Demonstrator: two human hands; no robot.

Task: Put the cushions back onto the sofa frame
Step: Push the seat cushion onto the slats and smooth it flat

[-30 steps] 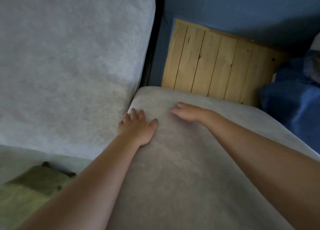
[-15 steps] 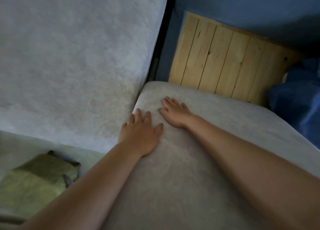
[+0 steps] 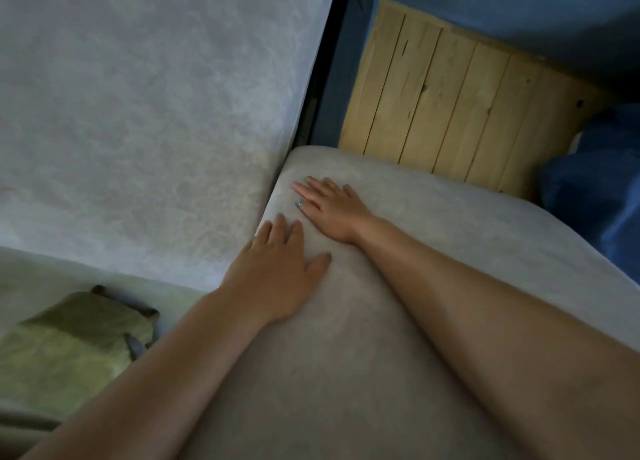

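Observation:
A large grey seat cushion (image 3: 433,237) fills the lower right of the view. A second grey cushion (image 3: 138,113) covers the upper left, its edge touching the first one. My left hand (image 3: 277,272) lies flat on the near cushion by the seam, fingers spread. My right hand (image 3: 329,206) rests flat just beyond it, close to the cushion's far left corner. Neither hand grips anything.
A wooden slatted panel (image 3: 450,106) stands behind the near cushion against a blue wall (image 3: 519,5). Blue fabric (image 3: 595,168) lies at the right edge. An olive-green cloth item (image 3: 69,352) sits at lower left on a pale surface. A dark gap (image 3: 322,78) runs beside the far cushion.
My right hand slid left across the cushion toward its far left corner and flattened out. My left hand stayed by the seam. The view drifted slightly.

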